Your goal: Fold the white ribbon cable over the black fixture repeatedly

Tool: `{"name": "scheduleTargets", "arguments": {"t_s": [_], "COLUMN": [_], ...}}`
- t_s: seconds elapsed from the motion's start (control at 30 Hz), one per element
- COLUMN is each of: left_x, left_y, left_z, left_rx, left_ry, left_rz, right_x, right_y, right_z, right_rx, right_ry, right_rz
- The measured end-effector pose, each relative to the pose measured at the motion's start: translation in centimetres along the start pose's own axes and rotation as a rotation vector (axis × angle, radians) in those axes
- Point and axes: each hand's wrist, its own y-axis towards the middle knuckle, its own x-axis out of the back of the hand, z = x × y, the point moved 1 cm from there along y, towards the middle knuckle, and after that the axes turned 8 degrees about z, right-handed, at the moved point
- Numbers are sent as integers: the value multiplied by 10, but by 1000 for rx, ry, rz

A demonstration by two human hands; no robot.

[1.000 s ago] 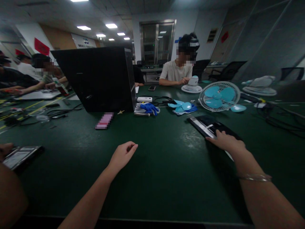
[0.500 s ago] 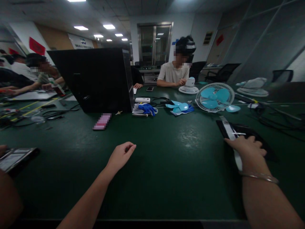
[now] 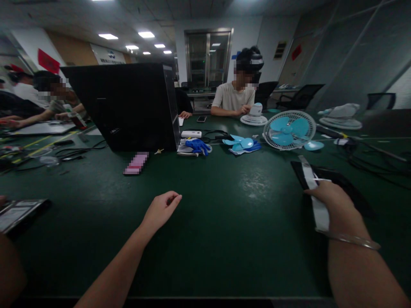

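My right hand (image 3: 334, 201) lies on a flat black device with a silver strip (image 3: 308, 175) at the right of the green table (image 3: 231, 231), fingers curled over its edge. Loosely curled, my left hand (image 3: 162, 208) rests on the table near the middle and holds nothing that I can see.
A black open laptop (image 3: 128, 107) stands at the back left. Behind it lie a blue glove (image 3: 199, 146), loose blue fan blades (image 3: 242, 143) and a small fan with a white cage (image 3: 289, 130). A person in a white shirt (image 3: 234, 97) sits opposite. Another device (image 3: 19, 211) lies at the left.
My right hand has slid the flat black device to the right across the table and turned it. My left hand has stayed in place.
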Motion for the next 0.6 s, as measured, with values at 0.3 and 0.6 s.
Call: {"name": "scheduleTargets", "arguments": {"t_s": [0.3,0.6], "left_x": [0,-2], "left_y": [1,8], "left_z": [2,3], "left_rx": [-21,1], "left_ry": [-18,-424], "left_rz": [-12,5], "right_x": [25,14], "right_y": [-44,-104], "right_z": [40,125], "right_rx": [36,942], "right_ry": [179,638], "right_rz": [-101,317]}}
